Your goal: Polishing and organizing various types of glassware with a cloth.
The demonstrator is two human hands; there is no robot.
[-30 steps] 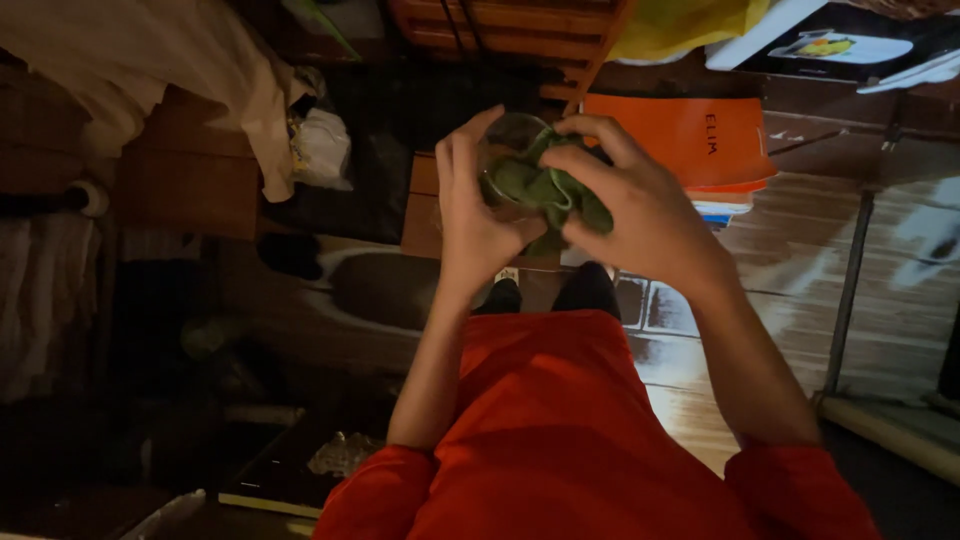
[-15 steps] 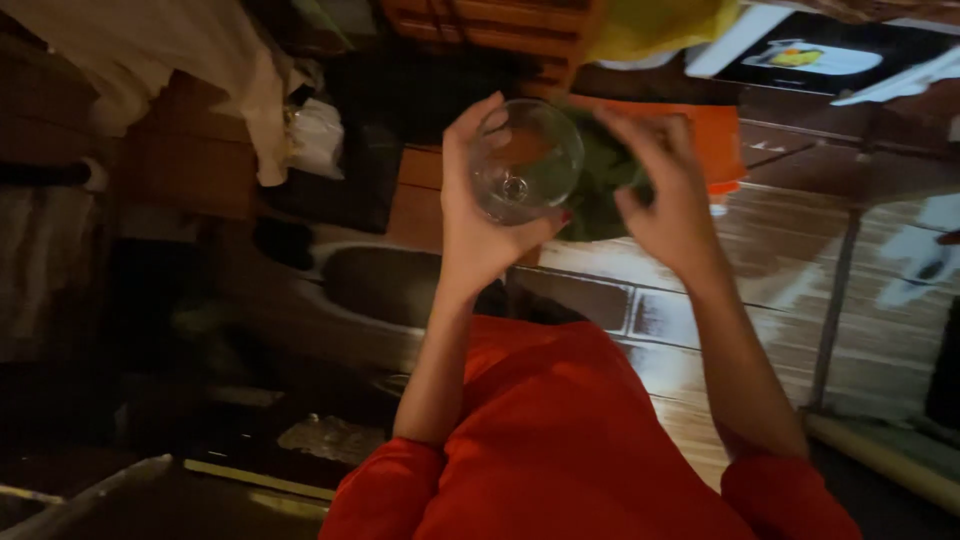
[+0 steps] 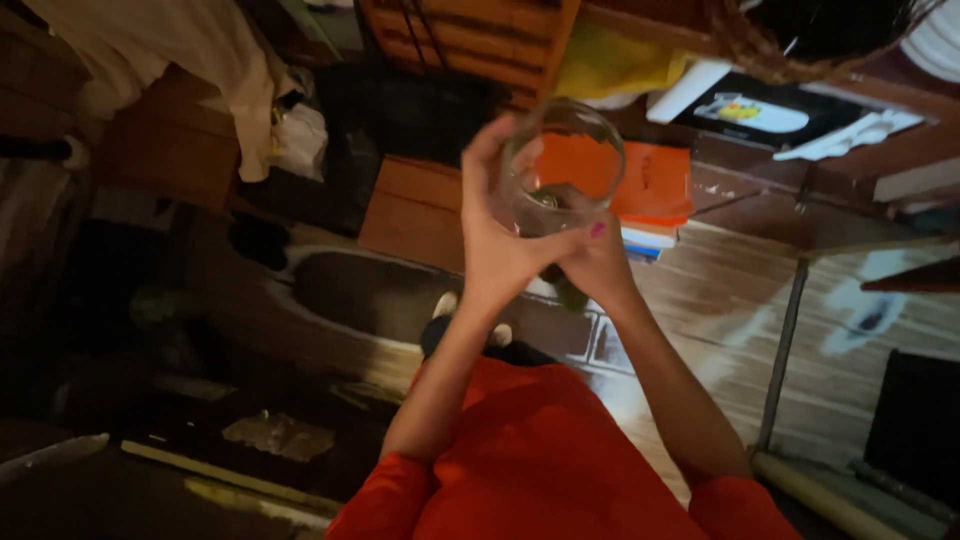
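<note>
My left hand (image 3: 495, 235) grips a clear drinking glass (image 3: 560, 165) by its side, holding it up in front of me with the mouth turned towards the camera. Beneath and behind the glass is my right hand (image 3: 598, 262), fingers closed on a green cloth (image 3: 568, 292) of which only a small dark fold shows below the glass. Both arms rise from my red-orange clothing (image 3: 540, 450) at the bottom of the view.
A dark oval basin (image 3: 350, 290) lies on the floor at left. An orange book (image 3: 650, 185) tops a small stack behind the glass. Wooden furniture (image 3: 470, 40), pale hanging cloth (image 3: 180, 60) and a metal pole (image 3: 785, 340) surround a wooden floor (image 3: 720, 320).
The green cloth was over the glass between both hands; now the glass is bare and raised in my left hand. My right hand with the cloth has dropped below and behind it.
</note>
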